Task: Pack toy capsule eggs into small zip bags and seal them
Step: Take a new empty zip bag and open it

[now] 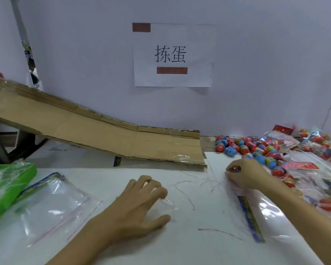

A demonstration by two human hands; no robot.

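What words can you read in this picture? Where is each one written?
"拣蛋": big black characters on the white paper sheet stuck on the wall. Two reddish-brown blocks cover anything else on it.
Faint print on the white surface under the cardboard ramp: too small to read.
Blue printed strips on the zip bags: too blurred to read.
Labels on the toy capsule eggs and the red cards beside them: too small and blurred to read.

White table bears zip bags, capsule eggs, cardboard ramp

Cardboard ramp (sloping), wall sign
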